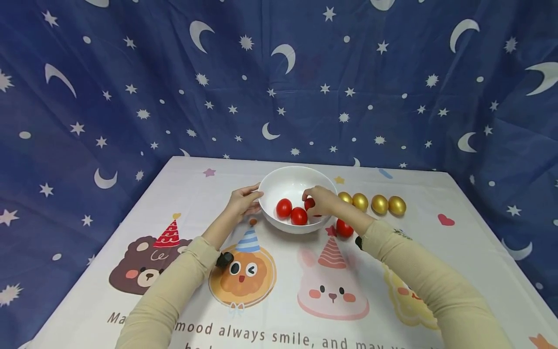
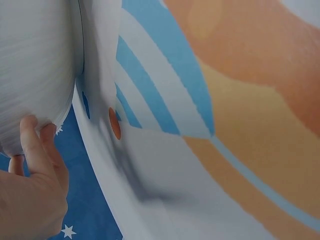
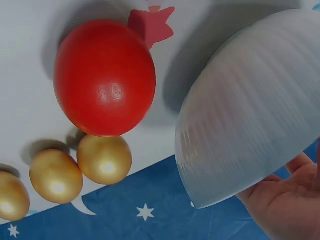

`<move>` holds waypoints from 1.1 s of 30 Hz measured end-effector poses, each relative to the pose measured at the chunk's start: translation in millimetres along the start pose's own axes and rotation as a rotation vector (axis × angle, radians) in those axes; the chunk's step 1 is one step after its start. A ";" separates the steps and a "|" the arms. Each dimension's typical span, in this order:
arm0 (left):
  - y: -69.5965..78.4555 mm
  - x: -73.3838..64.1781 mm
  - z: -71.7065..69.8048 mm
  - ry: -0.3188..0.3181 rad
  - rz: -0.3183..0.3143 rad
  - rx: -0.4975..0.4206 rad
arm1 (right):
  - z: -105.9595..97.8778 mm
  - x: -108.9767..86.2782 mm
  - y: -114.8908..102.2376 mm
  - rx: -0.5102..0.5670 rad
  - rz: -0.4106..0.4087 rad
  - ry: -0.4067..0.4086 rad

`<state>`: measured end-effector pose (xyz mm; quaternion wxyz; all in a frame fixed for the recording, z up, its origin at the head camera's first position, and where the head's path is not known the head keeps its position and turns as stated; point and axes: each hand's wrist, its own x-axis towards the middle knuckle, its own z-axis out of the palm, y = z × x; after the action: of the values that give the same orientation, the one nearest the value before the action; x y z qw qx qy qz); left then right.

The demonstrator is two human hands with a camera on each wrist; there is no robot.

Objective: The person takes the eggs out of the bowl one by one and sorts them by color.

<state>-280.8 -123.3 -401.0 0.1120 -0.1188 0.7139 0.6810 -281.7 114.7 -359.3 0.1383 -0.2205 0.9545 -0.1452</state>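
Observation:
A white bowl (image 1: 275,186) stands on the table between both hands. At its left rim, my left hand (image 1: 242,202) grips the edge; in the left wrist view its bent fingers (image 2: 34,145) press the outer wall. My right hand (image 1: 324,199) reaches over the right rim, fingertips curled round a red egg (image 1: 309,203) inside the bowl. Two more red eggs, one on the left (image 1: 284,208) and one nearer the front (image 1: 299,216), lie in it. A patch of red shows beneath the right hand, mostly hidden. In the right wrist view the bowl's wall (image 3: 240,110) hides my fingertips.
Another red egg (image 1: 345,228) rests on the table right of the bowl, below my right forearm. Behind it several gold eggs (image 1: 379,204) form a row. The white tablecloth (image 1: 436,252) carries cartoon prints, and a blue star-and-moon curtain (image 1: 279,97) hangs at the far edge.

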 end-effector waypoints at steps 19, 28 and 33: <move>0.2 3.5 0.8 -0.006 -0.007 0.009 | -13.4 -39.1 -1.2 0.218 -0.104 0.260; 1.4 0.4 -1.0 -0.018 -0.007 0.008 | -14.0 -64.9 5.7 0.284 -0.042 0.335; 0.5 1.3 -2.9 -0.029 -0.024 0.008 | -11.3 -77.3 10.9 0.299 -0.023 0.362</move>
<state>-282.2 -126.2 -400.8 0.1308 -0.1171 0.7133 0.6785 -222.7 162.2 -337.2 -0.0057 -0.1790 0.9290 -0.3238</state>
